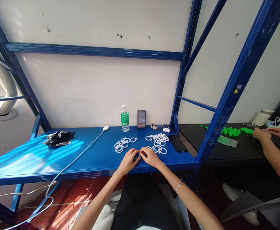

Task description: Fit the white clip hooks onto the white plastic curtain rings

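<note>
Blue tabletop: one bottle, two hands on one ring.

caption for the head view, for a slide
Left hand and right hand hold a white ring at a blue table near more white rings.

Bright daylight fell from the left, striping the blue metal tabletop with pale bands and a washed-out glare and leaving hot patches on the red tiled floor, while the black tabletop at the right lay dimmer, with deep shadow beneath it. Wide-angle stretching made the blue perforated metal upright lean steeply. Focus was fairly even, though the thin white rings merged together and mosaic blocks masked the dark upright rectangular device.
</note>
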`<act>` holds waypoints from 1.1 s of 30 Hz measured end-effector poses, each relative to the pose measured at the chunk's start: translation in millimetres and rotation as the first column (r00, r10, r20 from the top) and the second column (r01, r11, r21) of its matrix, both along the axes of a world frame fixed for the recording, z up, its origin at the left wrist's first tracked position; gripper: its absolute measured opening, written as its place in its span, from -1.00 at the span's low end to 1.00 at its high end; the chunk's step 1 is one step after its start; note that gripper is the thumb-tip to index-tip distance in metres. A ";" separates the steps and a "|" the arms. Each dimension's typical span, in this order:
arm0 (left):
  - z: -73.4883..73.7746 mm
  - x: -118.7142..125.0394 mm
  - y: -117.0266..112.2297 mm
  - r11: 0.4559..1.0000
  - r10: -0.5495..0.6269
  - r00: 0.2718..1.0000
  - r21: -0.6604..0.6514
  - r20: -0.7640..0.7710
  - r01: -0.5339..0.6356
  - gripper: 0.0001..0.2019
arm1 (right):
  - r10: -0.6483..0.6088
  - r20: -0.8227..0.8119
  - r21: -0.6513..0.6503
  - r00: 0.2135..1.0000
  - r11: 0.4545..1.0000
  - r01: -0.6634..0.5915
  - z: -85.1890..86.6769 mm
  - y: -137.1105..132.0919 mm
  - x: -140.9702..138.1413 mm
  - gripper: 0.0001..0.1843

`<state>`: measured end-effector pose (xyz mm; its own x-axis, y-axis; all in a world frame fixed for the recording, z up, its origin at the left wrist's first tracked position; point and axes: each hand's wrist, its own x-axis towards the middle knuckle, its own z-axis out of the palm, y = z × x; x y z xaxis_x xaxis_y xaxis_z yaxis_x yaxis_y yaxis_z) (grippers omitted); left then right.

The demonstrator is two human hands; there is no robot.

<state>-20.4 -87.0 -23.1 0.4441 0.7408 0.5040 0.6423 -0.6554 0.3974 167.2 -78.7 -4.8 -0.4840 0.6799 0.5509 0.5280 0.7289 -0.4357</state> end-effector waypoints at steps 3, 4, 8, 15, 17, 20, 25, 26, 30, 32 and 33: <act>0.2 -0.1 0.1 1.000 0.002 1.000 0.001 -0.002 -0.002 -0.72 | -0.005 -0.005 -0.001 1.000 1.000 0.005 0.6 -0.4 -0.2 -0.91; 0.2 -0.1 0.1 1.000 0.001 1.000 -0.003 -0.004 -0.001 -0.72 | -0.007 -0.007 -0.002 1.000 1.000 0.007 0.6 -0.5 -0.2 -0.91; -0.2 -0.1 0.3 1.000 -0.005 1.000 -0.008 0.006 0.005 -0.72 | -0.010 -0.016 -0.010 1.000 1.000 0.010 -0.4 0.4 0.3 -0.92; -0.3 -0.4 0.0 1.000 -0.005 1.000 -0.006 0.018 0.005 -0.71 | -0.022 -0.023 -0.025 0.999 0.999 0.021 -3.1 2.9 1.0 -0.89; 0.0 -0.3 -0.3 1.000 -0.004 1.000 -0.008 0.017 0.004 -0.71 | -0.023 -0.025 -0.026 0.999 0.999 0.022 -3.3 3.0 1.1 -0.89; 0.1 -0.1 -0.5 1.000 0.001 1.000 -0.011 0.010 -0.001 -0.71 | -0.022 -0.027 -0.029 0.999 0.999 0.021 -3.4 2.8 1.3 -0.89; -1.1 -0.3 0.4 1.000 0.002 1.000 -0.002 0.022 -0.002 -0.71 | -0.016 -0.026 -0.034 1.000 0.999 0.015 -2.7 2.0 1.4 -0.91; -1.1 -0.3 0.4 1.000 -0.001 1.000 -0.003 0.025 0.001 -0.71 | -0.016 -0.026 -0.036 1.000 0.999 0.015 -2.5 1.8 1.3 -0.91; 0.5 0.2 -0.9 1.000 -0.011 0.999 -0.010 0.051 0.011 -0.72 | -0.008 -0.024 -0.046 1.000 0.999 0.007 -2.1 1.7 0.6 -0.89; 1.6 0.7 -1.8 1.000 -0.009 0.998 -0.023 0.065 0.011 -0.74 | -0.002 -0.021 -0.052 1.000 0.999 0.001 -2.0 1.7 0.3 -0.87; 2.1 0.9 -2.0 0.999 -0.005 0.997 -0.034 0.073 0.007 -0.75 | 0.001 -0.020 -0.054 1.000 0.999 -0.002 -1.8 1.7 0.2 -0.87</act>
